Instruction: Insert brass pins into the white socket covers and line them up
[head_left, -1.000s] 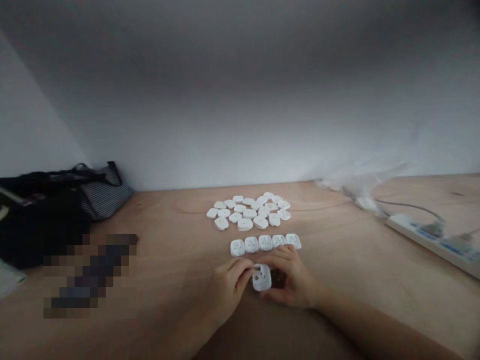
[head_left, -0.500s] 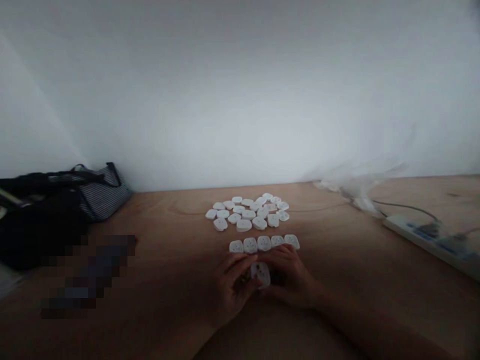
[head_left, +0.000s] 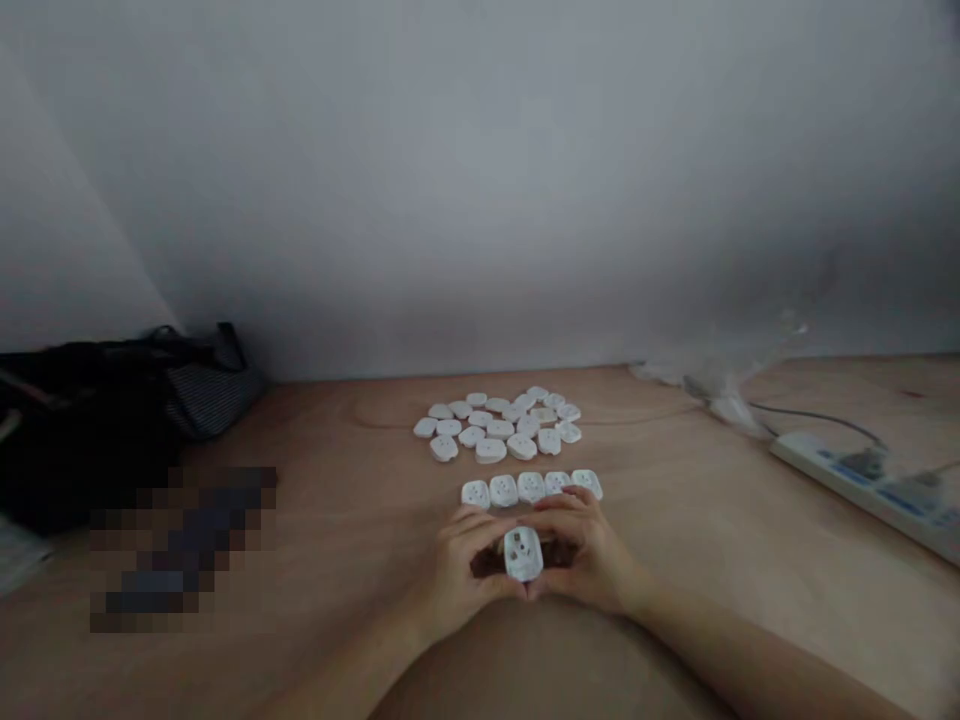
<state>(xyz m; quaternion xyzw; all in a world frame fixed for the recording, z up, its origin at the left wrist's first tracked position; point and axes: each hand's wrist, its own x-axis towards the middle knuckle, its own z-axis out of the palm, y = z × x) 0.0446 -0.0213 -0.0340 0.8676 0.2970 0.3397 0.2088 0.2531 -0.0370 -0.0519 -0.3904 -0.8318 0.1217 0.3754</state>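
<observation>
Between my two hands is a white plug housing (head_left: 523, 554), a rounded square with several small dark openings on its face, which is turned up toward me. My left hand (head_left: 471, 556) grips it from the left, thumb at the near edge and fingers at the far edge. On the other side my right hand (head_left: 583, 550) holds it in the same way, the two thumb tips meeting below it. Just beyond my fingers, several similar white housings form a row (head_left: 531, 487); my right fingertips overlap part of that row in view.
Farther back lies a loose group of white housings (head_left: 499, 429) on the wooden table (head_left: 337, 520). A power strip (head_left: 847, 465) with plugs and a cable is at the right, near clear plastic wrap (head_left: 724, 390). A dark bag (head_left: 97, 430) and a pixelated object (head_left: 187, 550) are at left.
My left thumb has slid off the housing's face to its near edge, so the face shows more fully. The row and the group behind have stayed in place.
</observation>
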